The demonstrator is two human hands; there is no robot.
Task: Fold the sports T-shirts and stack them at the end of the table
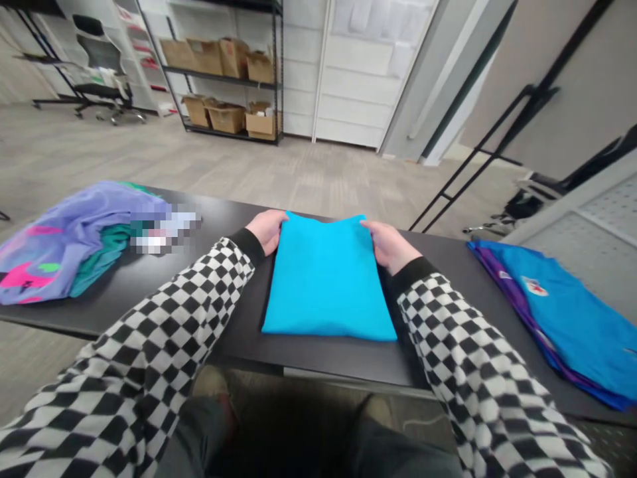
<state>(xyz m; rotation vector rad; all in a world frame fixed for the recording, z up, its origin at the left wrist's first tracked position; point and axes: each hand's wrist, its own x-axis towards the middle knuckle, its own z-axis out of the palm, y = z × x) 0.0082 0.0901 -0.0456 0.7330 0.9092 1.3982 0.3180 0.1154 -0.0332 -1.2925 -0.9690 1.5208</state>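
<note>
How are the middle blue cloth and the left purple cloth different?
The blue cloth is smooth and squarish; the purple cloth is crumpled. The blue cloth looks plain; the purple cloth has pink patches. The left hand and right hand hold the blue cloth, not the purple cloth. Both are fabric.

Wears a long-sleeved top [134, 378], left sleeve [194, 305] and right sleeve [462, 345] alike, patterned all over in black and off-white checks, squared in parts and stretched into diamonds elsewhere, softly creased in places. Finishes in plain, snug black, left cuff [247, 246] and right cuff [412, 277] matching, leaving left hand [267, 230] and right hand [391, 245] bare. Is dressed below in dark grey trousers [194, 435], dim in the shadow, and in dull tan shoes [210, 382], rounded at the toe and too blurred for finer detail.
</note>
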